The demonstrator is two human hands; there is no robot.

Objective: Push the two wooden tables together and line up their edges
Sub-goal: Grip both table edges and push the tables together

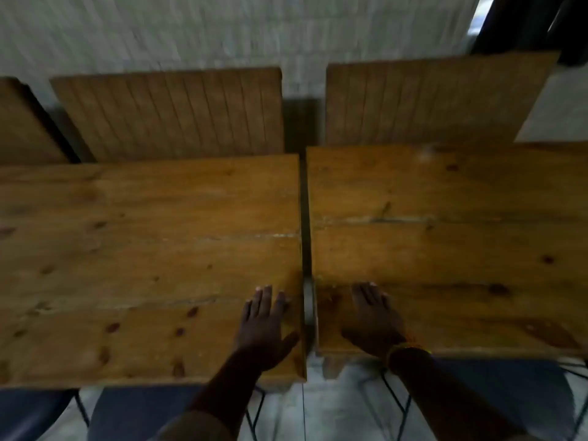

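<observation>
Two wooden plank tables stand side by side with a narrow dark gap between them. The left table (143, 256) reaches nearer to me than the right table (445, 243), so their near edges are offset. My left hand (265, 326) lies flat, fingers spread, on the left table's near right corner. On the right table's near left corner my right hand (374, 316) also rests flat and holds nothing; a yellow band circles its wrist.
Two wooden bench backs (178, 113) (429, 100) stand behind the tables against a pale wall (222, 30). Blue-seated chairs with thin black metal legs (143, 412) (496, 389) sit under the near edges, on a light tiled floor (343, 405).
</observation>
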